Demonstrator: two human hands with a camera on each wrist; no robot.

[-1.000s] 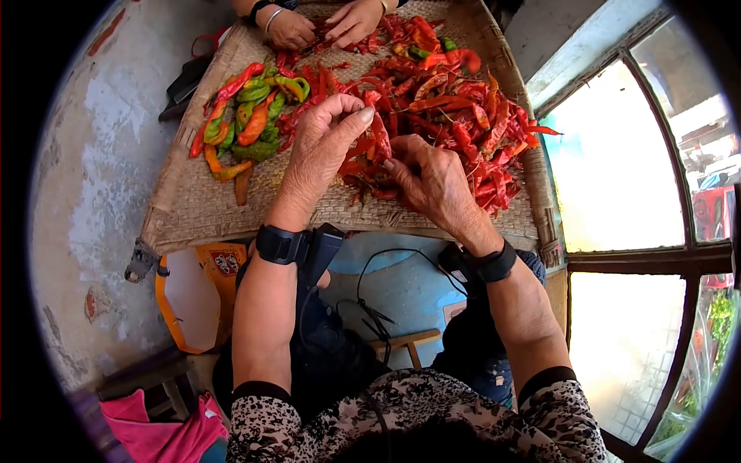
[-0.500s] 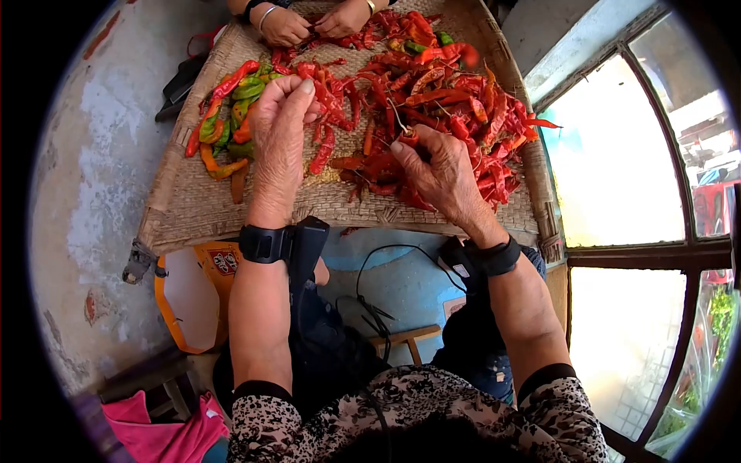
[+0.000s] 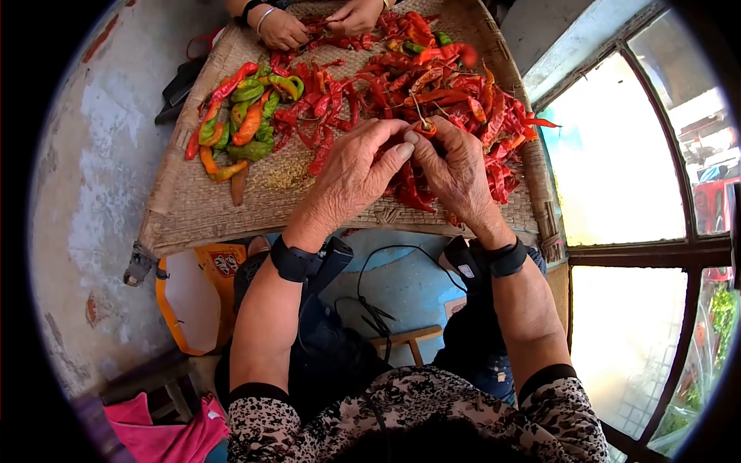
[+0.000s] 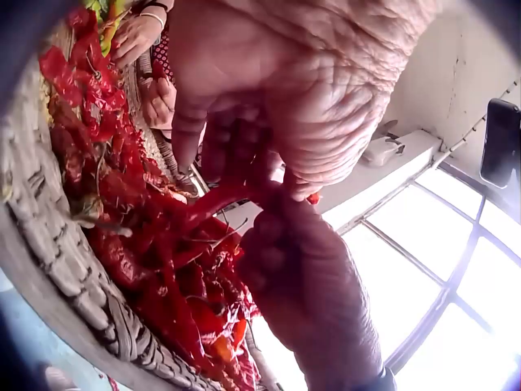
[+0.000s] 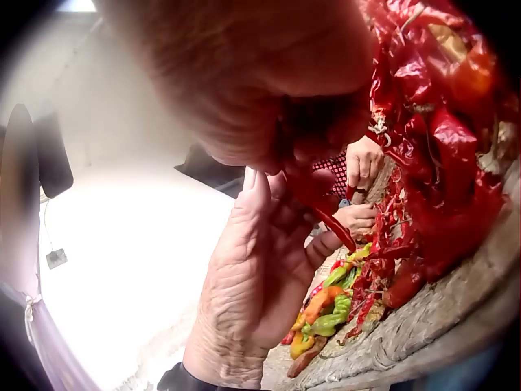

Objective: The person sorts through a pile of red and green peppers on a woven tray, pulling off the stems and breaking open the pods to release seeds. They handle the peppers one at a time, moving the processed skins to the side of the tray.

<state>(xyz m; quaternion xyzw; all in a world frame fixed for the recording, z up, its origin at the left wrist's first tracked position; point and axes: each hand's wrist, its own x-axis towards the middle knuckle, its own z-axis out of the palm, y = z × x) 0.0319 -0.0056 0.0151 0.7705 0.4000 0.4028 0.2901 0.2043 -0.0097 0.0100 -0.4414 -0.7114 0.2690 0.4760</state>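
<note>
In front of me, my right hand point(image 3: 457, 166) pinches a red chili pepper point(image 3: 426, 130), its thin pale stem pointing up and away. My left hand point(image 3: 351, 174) meets it there, thumb and fingertips pinching the same pepper beside the right thumb. The left wrist view shows the pepper's body point(image 4: 216, 202) sticking out between both hands. From the right wrist, its red tip point(image 5: 335, 226) reaches past the left palm. Beneath the hands spreads a large heap of red peppers point(image 3: 494, 116) on a woven tray point(image 3: 201, 212). A smaller group of red peppers point(image 3: 309, 108) lies to the left.
Green, orange and red peppers point(image 3: 247, 116) form a pile at the tray's left. Another person's hands point(image 3: 282, 29) handle peppers at the far edge. Pale seeds point(image 3: 289, 176) dot the weave. A window point(image 3: 617, 154) stands at right, an orange-edged box point(image 3: 189, 301) below left.
My left hand went from the pepper out to the left over the smaller red group, then came back right to meet my right hand. The right hand now holds a pepper with its stem up.
</note>
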